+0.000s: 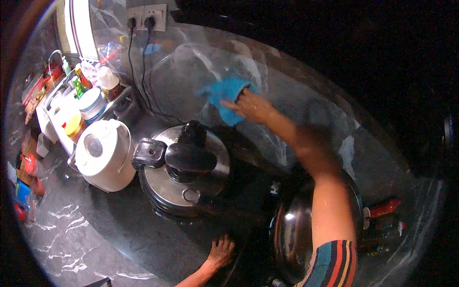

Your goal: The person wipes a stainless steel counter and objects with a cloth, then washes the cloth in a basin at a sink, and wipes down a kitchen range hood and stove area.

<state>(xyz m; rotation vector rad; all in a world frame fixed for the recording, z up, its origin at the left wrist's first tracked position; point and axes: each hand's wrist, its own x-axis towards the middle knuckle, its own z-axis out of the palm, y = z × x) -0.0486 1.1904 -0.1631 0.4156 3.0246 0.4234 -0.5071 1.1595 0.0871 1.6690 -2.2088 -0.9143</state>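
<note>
My right hand (254, 106) presses a blue cloth (226, 94) against the dark marbled backsplash (190, 64); the cloth is slightly blurred. That arm reaches up across a wide metal pan or wok (292, 229), hiding part of it. Lower down, my left hand (221, 251) rests on the dark countertop (172, 244) with its fingers apart and nothing in it. Between the hands and to their left stands an electric pressure cooker (152, 186) with a steel lid and a black handle.
A white rice cooker (107, 158) stands left of the pressure cooker. Behind it, a rack (123, 98) holds bottles and tubs. Two black plugs with cords (148, 23) sit in the wall socket. A red-handled utensil (385, 208) lies at the right.
</note>
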